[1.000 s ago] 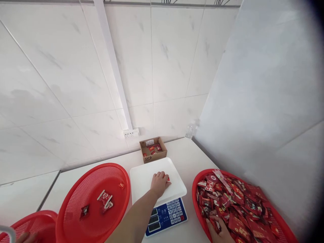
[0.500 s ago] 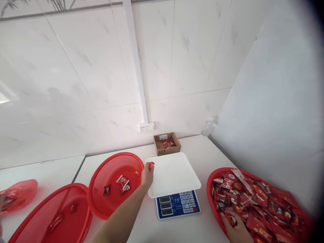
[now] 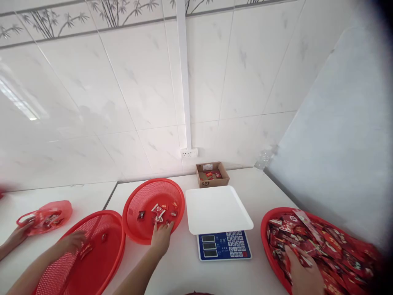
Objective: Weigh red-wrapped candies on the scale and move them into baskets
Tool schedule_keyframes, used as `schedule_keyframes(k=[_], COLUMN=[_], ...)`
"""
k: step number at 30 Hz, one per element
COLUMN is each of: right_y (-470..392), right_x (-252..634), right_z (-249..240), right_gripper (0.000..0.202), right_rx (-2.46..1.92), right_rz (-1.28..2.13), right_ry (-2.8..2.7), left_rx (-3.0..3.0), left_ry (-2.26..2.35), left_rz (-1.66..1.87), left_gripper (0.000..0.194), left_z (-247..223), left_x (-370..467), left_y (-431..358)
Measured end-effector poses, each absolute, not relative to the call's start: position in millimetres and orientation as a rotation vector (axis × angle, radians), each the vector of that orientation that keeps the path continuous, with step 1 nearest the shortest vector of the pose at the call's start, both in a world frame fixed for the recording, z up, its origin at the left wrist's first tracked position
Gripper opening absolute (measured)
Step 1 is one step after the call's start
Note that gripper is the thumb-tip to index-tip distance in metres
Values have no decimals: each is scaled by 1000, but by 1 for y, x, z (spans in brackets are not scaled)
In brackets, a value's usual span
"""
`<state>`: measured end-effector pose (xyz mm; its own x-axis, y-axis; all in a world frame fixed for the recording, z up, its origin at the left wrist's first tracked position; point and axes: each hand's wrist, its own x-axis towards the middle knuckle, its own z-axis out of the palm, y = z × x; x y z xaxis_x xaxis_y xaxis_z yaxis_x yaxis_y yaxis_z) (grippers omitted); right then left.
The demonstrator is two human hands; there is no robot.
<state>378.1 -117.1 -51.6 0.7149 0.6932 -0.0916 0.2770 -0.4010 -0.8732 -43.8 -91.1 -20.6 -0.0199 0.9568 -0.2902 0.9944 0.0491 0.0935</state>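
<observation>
My left hand (image 3: pixel 162 238) reaches over the near rim of the middle red basket (image 3: pixel 135 196), fingers apart and nothing held. Just beyond its fingertips lie several small wrapped candies (image 3: pixel 159 210) in red, white and dark wrappers. At the lower right, my right hand (image 3: pixel 303 272) is down in a heaped red basket (image 3: pixel 266 246). Its thumb and fingers close on a small red wrapped candy (image 3: pixel 303 259). Around it the basket is full of red packets and wrapped candies (image 3: pixel 333 246).
A blue weighing scale (image 3: pixel 224 246) with a white pan (image 3: pixel 217 211) stands between the baskets. Behind it sits a cardboard box (image 3: pixel 215 182) of candies. At left, another person's hand (image 3: pixel 70 242) is over a third red basket (image 3: pixel 107 262); their other hand (image 3: pixel 26 228) touches a red plastic bag (image 3: pixel 63 211).
My left hand has moved from the scale's pan edge to the middle basket and let go of its candy. More candies lie in that basket. Another person's hand has come over the left basket.
</observation>
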Motion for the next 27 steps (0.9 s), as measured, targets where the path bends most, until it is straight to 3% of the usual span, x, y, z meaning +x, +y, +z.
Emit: schedule_keyframes(k=[5, 10, 16, 22, 27], right_y=[-67, -31, -10, -7, -4], right_x=[307, 249, 241, 246, 247], right_z=[-16, 0, -5, -10, -18], right_gripper=[21, 19, 15, 13, 37], right_rx=[-1516, -1370, -1433, -1486, -1681], right_rz=[1286, 1613, 1617, 1659, 1377], right_ry=[-294, -144, -217, -303, -766], left_rx=[1878, 1906, 1855, 1824, 1832], left_ry=[2192, 2076, 1982, 1940, 1919], left_rz=[-138, 222, 532, 570, 506], left_gripper=[59, 54, 46, 43, 44], left_z=[-16, -27, -35, -35, -32], left_x=[-50, -40, -38, -42, -33], left_y=[-79, -88, -110, -125, -126])
